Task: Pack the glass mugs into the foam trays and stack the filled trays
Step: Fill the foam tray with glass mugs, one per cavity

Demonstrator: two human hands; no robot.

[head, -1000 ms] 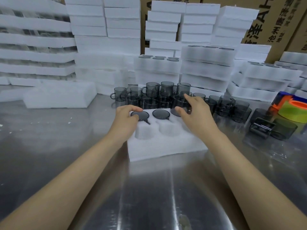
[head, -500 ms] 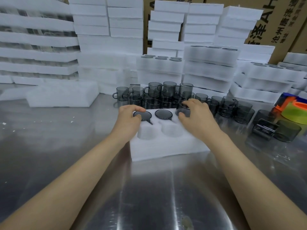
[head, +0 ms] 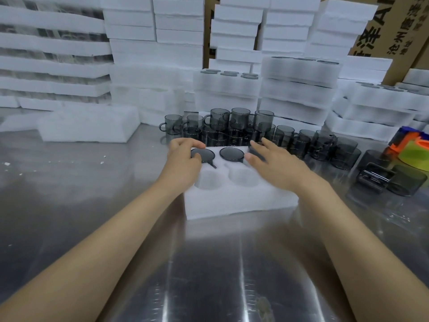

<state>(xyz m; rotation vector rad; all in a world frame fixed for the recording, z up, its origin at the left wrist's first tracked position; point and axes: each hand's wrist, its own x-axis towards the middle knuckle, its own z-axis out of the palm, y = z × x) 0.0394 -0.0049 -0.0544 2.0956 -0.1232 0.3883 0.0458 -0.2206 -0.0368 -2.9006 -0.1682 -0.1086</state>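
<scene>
A white foam tray [head: 241, 198] lies on the steel table [head: 209, 263] in front of me. Its back row holds a dark glass mug [head: 206, 155] at the left and another mug [head: 231, 153] in the middle. My left hand [head: 183, 159] grips the left mug's rim with curled fingers and thumb. My right hand [head: 276, 163] grips a third mug [head: 255, 151] at the back right pocket, mostly hiding it. Two front pockets [head: 205, 180] are bare. Several loose mugs [head: 232, 126] stand just behind the tray.
Stacks of foam trays [head: 297, 84], some with mugs in them, wall off the back. A loose foam block [head: 88, 124] lies at the left. More mugs [head: 406, 180] lie at the right beside orange and green objects [head: 415, 154]. Cardboard boxes [head: 376, 31] stand behind.
My right hand has brought its mug slightly down and in over the back right pocket. My left hand has stayed on the left mug.
</scene>
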